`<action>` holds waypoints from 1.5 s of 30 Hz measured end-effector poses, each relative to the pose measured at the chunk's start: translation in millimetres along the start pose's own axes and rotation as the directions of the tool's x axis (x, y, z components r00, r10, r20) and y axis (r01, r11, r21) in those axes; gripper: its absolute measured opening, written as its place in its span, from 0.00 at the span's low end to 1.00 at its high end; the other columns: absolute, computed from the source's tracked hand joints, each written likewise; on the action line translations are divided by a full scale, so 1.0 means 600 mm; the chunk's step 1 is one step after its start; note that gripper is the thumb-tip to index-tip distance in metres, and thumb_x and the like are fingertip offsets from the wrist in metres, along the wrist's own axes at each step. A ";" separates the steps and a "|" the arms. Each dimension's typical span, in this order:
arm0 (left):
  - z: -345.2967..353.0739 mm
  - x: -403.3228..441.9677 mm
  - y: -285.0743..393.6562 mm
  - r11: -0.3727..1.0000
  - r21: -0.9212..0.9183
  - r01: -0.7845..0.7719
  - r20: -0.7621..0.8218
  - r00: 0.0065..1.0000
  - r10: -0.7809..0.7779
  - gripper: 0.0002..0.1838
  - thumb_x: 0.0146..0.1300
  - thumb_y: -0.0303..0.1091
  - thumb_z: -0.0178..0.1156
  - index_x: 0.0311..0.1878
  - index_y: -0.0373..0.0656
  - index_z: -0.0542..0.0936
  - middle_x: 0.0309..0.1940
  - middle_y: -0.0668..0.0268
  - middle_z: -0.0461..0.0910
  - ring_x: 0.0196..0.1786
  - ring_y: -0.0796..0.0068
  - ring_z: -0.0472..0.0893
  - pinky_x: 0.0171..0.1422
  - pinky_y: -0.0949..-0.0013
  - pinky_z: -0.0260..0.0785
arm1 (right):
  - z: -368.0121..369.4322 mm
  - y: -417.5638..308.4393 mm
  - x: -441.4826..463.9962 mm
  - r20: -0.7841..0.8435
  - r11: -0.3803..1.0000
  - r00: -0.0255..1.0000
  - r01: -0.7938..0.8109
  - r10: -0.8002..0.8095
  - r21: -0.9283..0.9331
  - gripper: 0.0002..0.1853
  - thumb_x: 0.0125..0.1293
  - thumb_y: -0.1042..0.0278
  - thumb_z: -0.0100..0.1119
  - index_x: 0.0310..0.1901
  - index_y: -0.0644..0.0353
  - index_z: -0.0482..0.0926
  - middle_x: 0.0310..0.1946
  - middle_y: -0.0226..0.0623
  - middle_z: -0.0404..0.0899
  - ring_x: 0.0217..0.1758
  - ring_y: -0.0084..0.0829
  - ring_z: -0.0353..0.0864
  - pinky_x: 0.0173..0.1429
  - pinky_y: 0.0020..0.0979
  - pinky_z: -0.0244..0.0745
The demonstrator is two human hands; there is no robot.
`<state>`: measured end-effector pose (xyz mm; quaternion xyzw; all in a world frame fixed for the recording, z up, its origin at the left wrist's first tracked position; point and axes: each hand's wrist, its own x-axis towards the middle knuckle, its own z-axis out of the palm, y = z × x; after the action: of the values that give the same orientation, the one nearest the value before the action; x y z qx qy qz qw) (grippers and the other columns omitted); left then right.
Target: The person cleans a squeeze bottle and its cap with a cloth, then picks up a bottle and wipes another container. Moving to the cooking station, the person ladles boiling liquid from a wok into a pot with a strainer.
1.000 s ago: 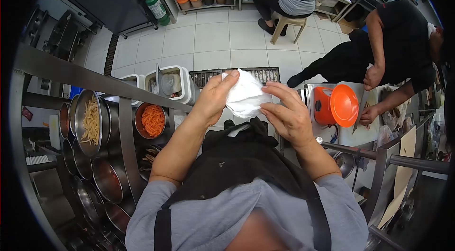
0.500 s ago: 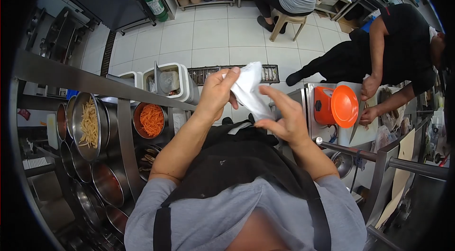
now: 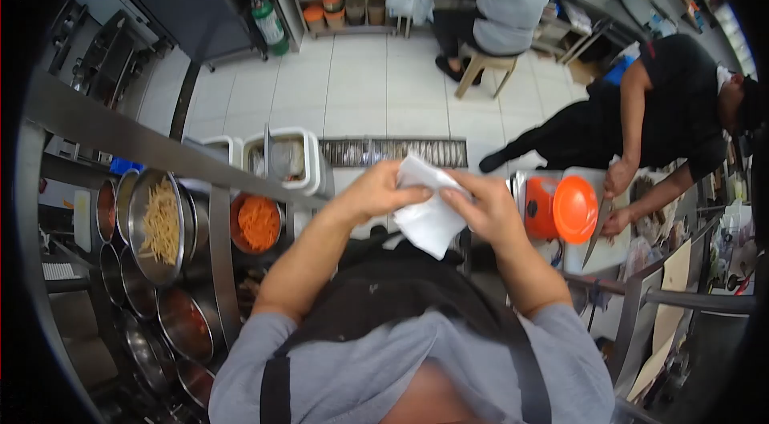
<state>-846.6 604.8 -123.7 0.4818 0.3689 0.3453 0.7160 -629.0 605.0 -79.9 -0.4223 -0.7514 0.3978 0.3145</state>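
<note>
A white napkin [image 3: 432, 224], creased and partly folded, is held between both hands in front of my apron. Whether it is paper or thin cloth I cannot tell. My left hand [image 3: 380, 190] pinches its left edge, thumb on top. My right hand [image 3: 484, 204] grips the upper right edge, its thumb lying over the front and its fingers behind. The napkin's lower corner hangs free towards the dark apron [image 3: 356, 296]. Parts of the fingers are hidden behind the napkin.
At left, a steel rack holds bowls, one with pale strips [image 3: 163, 224], another with shredded carrot [image 3: 258, 224]. White bins [image 3: 317, 164] stand ahead by a floor drain [image 3: 392, 152]. At right, a co-worker holds a knife [image 3: 593, 233] beside an orange scale [image 3: 543, 208]. Another person sits on a stool [image 3: 485, 70].
Both hands have come down nearer the apron with the napkin. My right hand, spread before, has closed on its edge. The napkin now lies flatter, and the view has tilted up slightly.
</note>
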 end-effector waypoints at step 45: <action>-0.341 0.240 0.490 0.647 0.409 -0.643 0.750 0.641 0.163 0.17 0.70 0.30 0.53 0.55 0.26 0.75 0.48 0.39 0.79 0.55 0.49 0.81 0.51 0.59 0.79 | -0.067 0.099 0.697 0.543 0.667 0.521 0.070 -0.659 0.742 0.09 0.60 0.74 0.69 0.39 0.70 0.85 0.38 0.49 0.85 0.40 0.43 0.86 0.43 0.34 0.81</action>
<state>-993.2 903.5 72.0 0.8593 0.0624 0.1664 0.4796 -759.8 1007.7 -54.6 0.1105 -0.7007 0.6863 0.1604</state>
